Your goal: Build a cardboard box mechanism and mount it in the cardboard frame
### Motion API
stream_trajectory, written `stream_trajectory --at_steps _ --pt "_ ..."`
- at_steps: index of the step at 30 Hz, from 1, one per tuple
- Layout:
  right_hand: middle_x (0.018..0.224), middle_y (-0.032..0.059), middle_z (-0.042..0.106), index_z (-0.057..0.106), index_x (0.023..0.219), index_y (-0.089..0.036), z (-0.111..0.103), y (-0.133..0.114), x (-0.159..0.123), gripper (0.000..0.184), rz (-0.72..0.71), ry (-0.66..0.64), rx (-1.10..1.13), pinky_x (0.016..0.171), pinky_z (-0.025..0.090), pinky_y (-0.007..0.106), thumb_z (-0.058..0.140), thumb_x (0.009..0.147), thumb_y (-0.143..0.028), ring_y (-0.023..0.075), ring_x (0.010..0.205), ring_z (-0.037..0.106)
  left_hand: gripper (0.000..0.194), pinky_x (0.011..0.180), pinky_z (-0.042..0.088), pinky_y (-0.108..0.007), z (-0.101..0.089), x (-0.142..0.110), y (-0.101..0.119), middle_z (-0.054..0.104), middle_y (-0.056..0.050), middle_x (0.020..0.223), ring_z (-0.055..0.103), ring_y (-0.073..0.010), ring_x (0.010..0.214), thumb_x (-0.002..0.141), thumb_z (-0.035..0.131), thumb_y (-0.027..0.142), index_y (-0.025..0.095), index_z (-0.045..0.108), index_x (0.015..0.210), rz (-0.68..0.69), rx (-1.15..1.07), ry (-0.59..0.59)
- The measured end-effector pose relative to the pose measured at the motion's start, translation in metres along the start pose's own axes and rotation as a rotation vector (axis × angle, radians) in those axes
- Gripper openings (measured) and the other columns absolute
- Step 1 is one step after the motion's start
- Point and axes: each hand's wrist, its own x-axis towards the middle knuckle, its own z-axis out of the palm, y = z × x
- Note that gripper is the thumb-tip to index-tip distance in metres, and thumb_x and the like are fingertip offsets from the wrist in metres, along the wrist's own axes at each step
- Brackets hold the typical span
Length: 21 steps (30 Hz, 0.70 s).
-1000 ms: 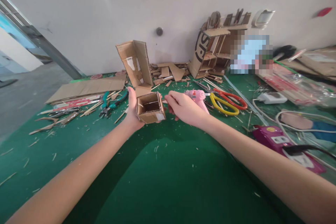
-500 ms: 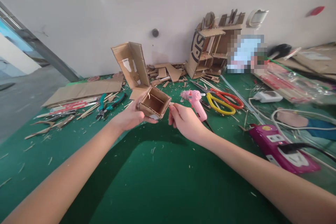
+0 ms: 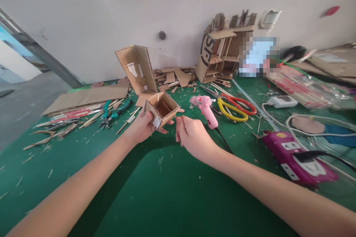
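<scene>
My left hand grips a small open-topped cardboard box from below and behind, holding it above the green table with its opening tilted up toward me. My right hand is just right of the box, fingers curled and pinched together near its right corner; what they hold, if anything, is too small to make out. A pink glue gun lies on the table just beyond my right hand.
Red and yellow scissors lie right of the glue gun. A purple power strip with cables sits at right. Green pliers, sticks and flat cardboard lie at left. A taller open box and a cardboard shelf model stand by the wall.
The box has tilted so its opening faces up toward me and has come slightly lower. My right hand drew back toward me, off the glue gun area, and curled beside the box's corner.
</scene>
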Motion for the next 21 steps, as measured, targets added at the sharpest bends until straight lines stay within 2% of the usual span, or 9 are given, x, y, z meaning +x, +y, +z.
stream_trajectory --at_steps 3,8,12,21 --pt "0.053 0.0008 0.058 0.042 0.064 -0.022 -0.001 0.000 0.001 0.039 -0.006 0.005 -0.021 0.049 0.038 0.025 0.032 0.101 -0.029 0.0107 0.042 0.051 0.068 0.051 0.063 -0.032 0.001 0.000 -0.003 0.074 -0.013 0.107 0.075 -0.0297 0.083 0.078 0.073 0.054 0.019 0.051 0.132 0.015 -0.013 0.068" --pt "0.052 0.0004 0.057 0.043 0.065 -0.022 0.000 0.001 0.002 0.039 0.001 0.003 -0.022 0.049 0.036 0.025 0.032 0.102 -0.030 0.0104 0.041 0.050 0.085 0.047 0.061 -0.029 0.005 0.000 -0.007 0.075 -0.011 0.100 0.075 -0.0275 0.076 0.068 0.074 0.067 0.020 0.048 0.133 0.059 0.015 0.071" --pt "0.055 0.0007 0.056 0.042 0.067 -0.022 0.004 0.005 0.003 0.037 -0.009 -0.002 -0.060 0.051 0.034 0.025 0.032 0.101 -0.028 0.0111 0.045 0.049 0.083 0.044 0.059 -0.029 0.007 0.000 -0.008 0.075 -0.013 0.100 0.074 -0.0265 0.072 0.070 0.070 0.070 0.019 0.048 0.132 0.046 0.040 0.092" --pt "0.058 -0.0020 0.047 0.039 0.070 -0.022 0.005 0.011 0.005 0.030 -0.016 0.052 -0.103 0.052 0.026 0.027 0.037 0.100 -0.025 0.0110 0.048 0.038 0.086 0.044 0.058 -0.029 0.012 -0.003 -0.007 0.074 -0.013 0.095 0.072 -0.0251 0.070 0.069 0.069 0.072 0.018 0.048 0.133 0.015 0.075 0.166"
